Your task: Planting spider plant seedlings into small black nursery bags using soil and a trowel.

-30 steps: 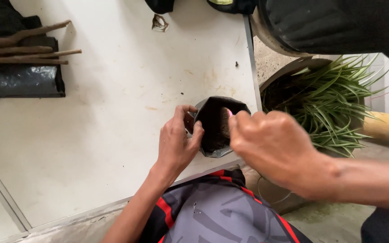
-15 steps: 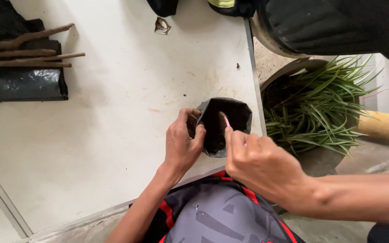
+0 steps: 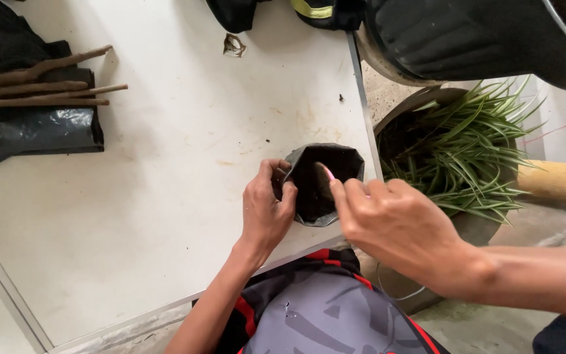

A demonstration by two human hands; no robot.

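Black bag (image 3: 325, 183), near the table (image 3: 165, 196) edge: my left hand (image 3: 266, 210) pinches its rim. My right hand (image 3: 394, 223), fingers half-curled and empty, reaches inside. Best to hold the mouth open and steady.

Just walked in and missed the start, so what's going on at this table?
A person's left hand grips the rim of a small black plastic bag on the white table, while the right hand reaches a finger into its open mouth. A pot of grassy green plants sits beside the table.
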